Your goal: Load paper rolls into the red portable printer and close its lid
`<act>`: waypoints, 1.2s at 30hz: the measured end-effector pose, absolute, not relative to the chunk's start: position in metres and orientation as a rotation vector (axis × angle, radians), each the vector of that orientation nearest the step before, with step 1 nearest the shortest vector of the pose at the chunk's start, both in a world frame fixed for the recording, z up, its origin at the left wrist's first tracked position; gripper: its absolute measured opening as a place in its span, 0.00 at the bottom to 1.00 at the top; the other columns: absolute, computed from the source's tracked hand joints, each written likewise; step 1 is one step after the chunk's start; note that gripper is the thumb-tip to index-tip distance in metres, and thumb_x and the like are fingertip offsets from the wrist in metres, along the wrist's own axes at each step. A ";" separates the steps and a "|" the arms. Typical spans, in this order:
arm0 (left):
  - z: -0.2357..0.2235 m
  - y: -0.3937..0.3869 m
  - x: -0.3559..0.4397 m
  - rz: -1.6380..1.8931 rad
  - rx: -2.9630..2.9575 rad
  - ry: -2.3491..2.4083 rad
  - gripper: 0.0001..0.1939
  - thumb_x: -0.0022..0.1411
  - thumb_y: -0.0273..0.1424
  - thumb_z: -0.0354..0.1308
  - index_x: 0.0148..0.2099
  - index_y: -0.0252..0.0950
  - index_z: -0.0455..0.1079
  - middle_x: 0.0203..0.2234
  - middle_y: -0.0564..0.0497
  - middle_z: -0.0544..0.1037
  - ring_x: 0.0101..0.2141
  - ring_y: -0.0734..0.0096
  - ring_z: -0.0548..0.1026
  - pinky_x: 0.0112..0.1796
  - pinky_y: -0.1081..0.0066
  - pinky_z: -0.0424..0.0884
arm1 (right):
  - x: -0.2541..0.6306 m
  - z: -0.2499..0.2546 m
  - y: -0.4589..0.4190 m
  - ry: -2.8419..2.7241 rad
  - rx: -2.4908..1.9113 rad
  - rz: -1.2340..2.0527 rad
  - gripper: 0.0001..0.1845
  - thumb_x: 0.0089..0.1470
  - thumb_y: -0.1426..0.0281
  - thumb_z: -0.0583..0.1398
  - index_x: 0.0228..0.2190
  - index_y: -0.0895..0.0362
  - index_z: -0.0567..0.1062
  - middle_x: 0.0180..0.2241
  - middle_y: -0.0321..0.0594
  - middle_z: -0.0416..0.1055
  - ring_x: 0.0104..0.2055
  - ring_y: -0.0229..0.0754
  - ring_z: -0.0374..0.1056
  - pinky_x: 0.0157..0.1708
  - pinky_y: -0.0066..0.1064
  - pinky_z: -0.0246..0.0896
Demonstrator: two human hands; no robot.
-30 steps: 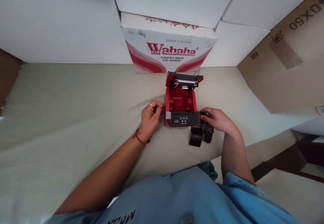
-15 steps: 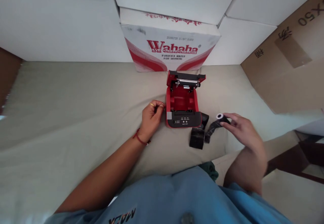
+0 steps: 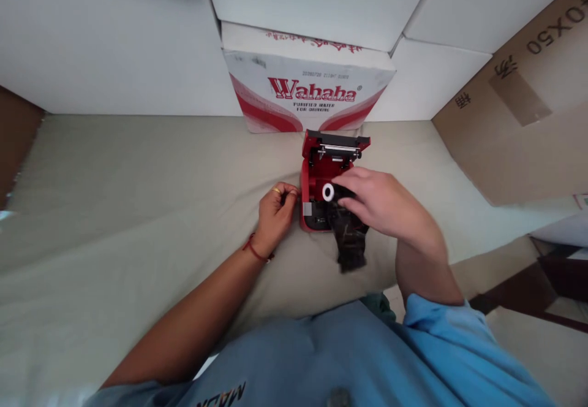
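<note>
A red and black label printer [image 3: 305, 177] has its lid [image 3: 337, 140] raised, showing a hollow red inside. My right hand [image 3: 376, 201] is above the printer's right half, shut on a small roll of black strip [image 3: 342, 193] with a white core. A crumpled black length [image 3: 350, 241] hangs from the roll over the front panel and past the printer's front edge. At the printer's left side is my left hand [image 3: 276, 211], fingers curled and thumb pressed to forefinger, the tips touching the side. What they pinch, if anything, is hidden.
Behind the printer stands a white and red Wahaha water carton [image 3: 312, 97], with white boxes [image 3: 321, 2] around it. A brown cardboard box [image 3: 509, 143] rises at the right. Beige cloth [image 3: 160, 198] covers the surface.
My right hand has carried the roll leftward, from beside the printer to over it, and the black strip has come along off the cloth. The left hand stays put.
</note>
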State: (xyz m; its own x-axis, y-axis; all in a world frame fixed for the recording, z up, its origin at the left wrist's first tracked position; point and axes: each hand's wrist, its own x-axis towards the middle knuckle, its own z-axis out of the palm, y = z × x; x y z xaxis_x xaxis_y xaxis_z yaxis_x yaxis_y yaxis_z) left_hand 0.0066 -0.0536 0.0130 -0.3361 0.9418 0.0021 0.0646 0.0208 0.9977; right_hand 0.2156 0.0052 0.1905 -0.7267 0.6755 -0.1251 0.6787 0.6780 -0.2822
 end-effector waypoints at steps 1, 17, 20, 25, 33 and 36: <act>0.013 -0.054 0.007 1.418 1.072 1.513 0.10 0.68 0.38 0.58 0.37 0.39 0.74 0.31 0.51 0.79 0.32 0.67 0.72 0.38 0.67 0.68 | 0.202 0.182 0.007 2.784 1.240 -0.366 0.17 0.69 0.71 0.62 0.56 0.57 0.82 0.55 0.52 0.81 0.52 0.56 0.80 0.51 0.43 0.75; 0.005 -0.052 0.009 1.442 1.078 1.487 0.11 0.69 0.40 0.58 0.37 0.39 0.74 0.31 0.52 0.78 0.32 0.69 0.72 0.36 0.69 0.67 | 0.162 0.162 0.025 2.465 1.348 -0.182 0.19 0.68 0.76 0.55 0.57 0.61 0.76 0.54 0.60 0.82 0.52 0.60 0.81 0.41 0.41 0.67; 0.006 -0.052 0.008 1.436 1.079 1.497 0.11 0.69 0.39 0.58 0.37 0.38 0.74 0.30 0.52 0.78 0.32 0.69 0.71 0.36 0.69 0.67 | 0.173 0.156 0.032 2.555 1.315 -0.264 0.19 0.68 0.71 0.58 0.57 0.61 0.75 0.55 0.59 0.82 0.54 0.60 0.80 0.45 0.41 0.69; 0.007 -0.052 0.007 1.425 1.087 1.514 0.11 0.70 0.38 0.58 0.37 0.38 0.74 0.31 0.52 0.79 0.32 0.69 0.72 0.37 0.68 0.67 | 0.173 0.158 0.031 2.547 1.359 -0.200 0.19 0.70 0.66 0.59 0.57 0.59 0.76 0.53 0.58 0.84 0.53 0.61 0.81 0.43 0.41 0.69; 0.007 -0.052 0.008 1.428 1.094 1.496 0.11 0.70 0.39 0.57 0.37 0.39 0.74 0.31 0.52 0.78 0.32 0.69 0.72 0.36 0.69 0.67 | 0.155 0.165 0.022 2.444 1.432 -0.047 0.22 0.71 0.73 0.51 0.58 0.53 0.79 0.48 0.55 0.85 0.49 0.60 0.81 0.40 0.41 0.66; 0.008 -0.053 0.008 1.437 1.105 1.502 0.11 0.70 0.38 0.57 0.37 0.39 0.74 0.31 0.51 0.79 0.33 0.68 0.73 0.37 0.68 0.68 | 0.155 0.163 0.021 2.419 1.406 -0.069 0.24 0.72 0.73 0.49 0.59 0.51 0.79 0.52 0.55 0.84 0.51 0.59 0.81 0.41 0.41 0.66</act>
